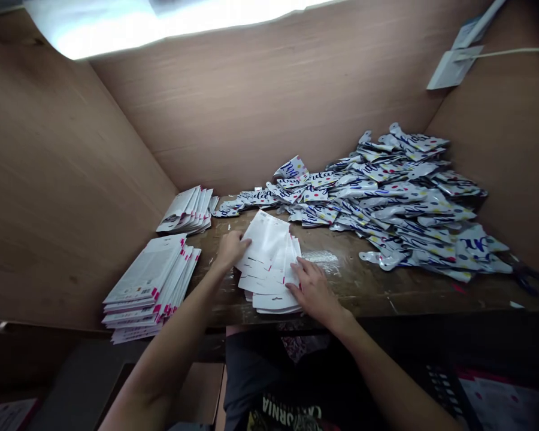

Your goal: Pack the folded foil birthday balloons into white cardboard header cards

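A fanned stack of flat white card packets (pixel 276 303) with hang slots lies on the table in front of me. My left hand (pixel 230 249) is closed at the left edge of the top white packet (pixel 266 236), its thumb over the edge and its other fingers partly hidden. On the stack's right side rests my right hand (pixel 314 288), fingers stretched out and apart, touching the packets without gripping them. To the right is a large heap of shiny foil pieces (pixel 399 203) with dark lettering and coloured dots.
Left of my arm stand a tall pile of white packets with pink marks (pixel 148 275) and a smaller pile (pixel 186 209) behind it. Wooden panels (pixel 233 102) enclose the table (pixel 341 287). Dark-handled scissors (pixel 532 278) lie at the far right. A bright light (pixel 130 30) hangs above.
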The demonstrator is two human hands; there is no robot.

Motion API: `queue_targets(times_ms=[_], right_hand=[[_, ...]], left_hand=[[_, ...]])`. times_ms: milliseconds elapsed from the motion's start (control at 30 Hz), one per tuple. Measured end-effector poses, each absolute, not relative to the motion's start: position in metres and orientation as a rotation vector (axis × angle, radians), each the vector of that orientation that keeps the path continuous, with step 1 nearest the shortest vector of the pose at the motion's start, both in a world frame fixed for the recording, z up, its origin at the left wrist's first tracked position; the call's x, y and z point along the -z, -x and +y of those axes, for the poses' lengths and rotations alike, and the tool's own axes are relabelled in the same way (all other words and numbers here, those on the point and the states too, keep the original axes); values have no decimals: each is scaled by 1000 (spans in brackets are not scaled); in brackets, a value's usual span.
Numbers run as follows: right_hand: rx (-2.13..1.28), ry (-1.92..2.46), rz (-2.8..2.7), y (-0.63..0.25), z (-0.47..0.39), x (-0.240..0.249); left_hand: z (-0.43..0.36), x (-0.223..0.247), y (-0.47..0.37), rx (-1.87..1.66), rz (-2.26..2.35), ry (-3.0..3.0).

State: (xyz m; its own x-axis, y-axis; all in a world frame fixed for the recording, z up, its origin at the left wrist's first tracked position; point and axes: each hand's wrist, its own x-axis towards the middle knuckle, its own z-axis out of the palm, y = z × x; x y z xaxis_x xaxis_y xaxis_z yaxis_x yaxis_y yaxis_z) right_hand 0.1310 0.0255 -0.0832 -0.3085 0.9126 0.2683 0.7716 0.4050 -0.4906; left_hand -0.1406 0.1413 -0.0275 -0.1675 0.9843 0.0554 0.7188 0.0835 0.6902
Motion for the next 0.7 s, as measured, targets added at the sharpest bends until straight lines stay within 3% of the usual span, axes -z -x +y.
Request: queue_targets(times_ms=[100,267,333,533,700], right_hand=[[-524,1348,-1794,-128,27,75],[-1311,1020,-1193,-110,26,60],[-1479,920,-975,-110,22,57],[-1524,882,-599,-135,8,56],[-1523,918,-681,-146,-9,65]], left_hand=[[117,19,139,-1164,1860,-1512],[57,27,93,-1508,1573,-1121],[37,30,72,-1601,1347,-793],[8,42,42,-1515,990,-366],[4,43,23,-1343,690,-339]])
